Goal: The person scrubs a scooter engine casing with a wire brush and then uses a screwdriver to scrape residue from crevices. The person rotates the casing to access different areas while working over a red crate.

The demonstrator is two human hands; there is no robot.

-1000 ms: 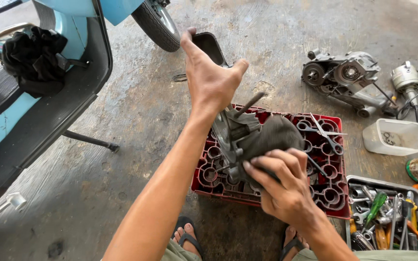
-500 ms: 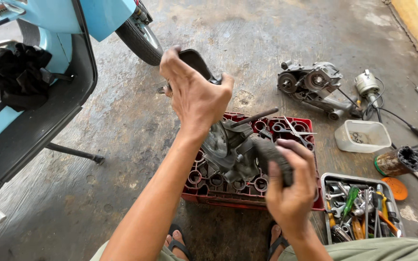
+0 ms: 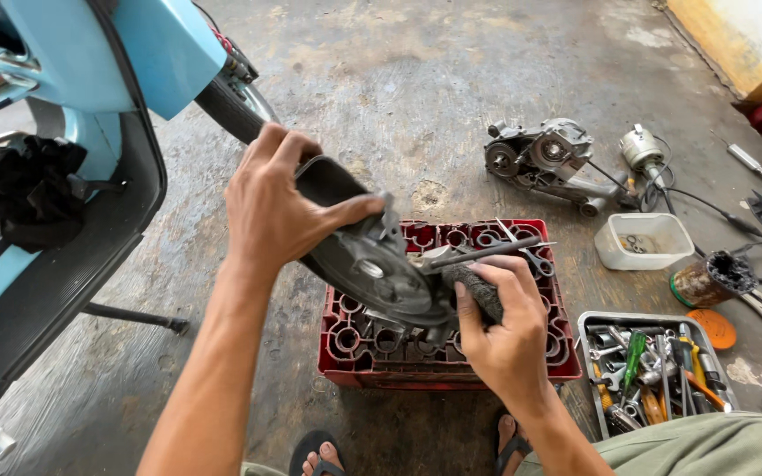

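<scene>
The person's left hand (image 3: 280, 207) was closed around the upper end of a dark grey engine cover (image 3: 372, 264), fingers wrapped over its far edge and the thumb stretched along the near face. The cover hung in the air above the red plastic crate (image 3: 350, 348), not resting on it. Its long axis ran on a diagonal, from the upper left under the left hand down to the lower right, where the rounded, wider end pointed toward the right hand (image 3: 504, 330). The flat outer face with its small round boss was turned up toward the camera.

The right hand was curled shut on a dark rag (image 3: 478, 291), pressed against the lower rim of the cover. A long metal rod (image 3: 487, 253) stuck out to the right from behind the cover, over the crate.

Half a second earlier the left hand had gripped the cover higher and more upright, with the part standing nearly vertical over the crate; now it had tipped lower and further toward the flat. The right hand had shifted from the side of the piece to its lower edge.

A tray of tools (image 3: 654, 370) lay to the right of the crate, and a blue scooter (image 3: 90, 88) stood to the left.
</scene>
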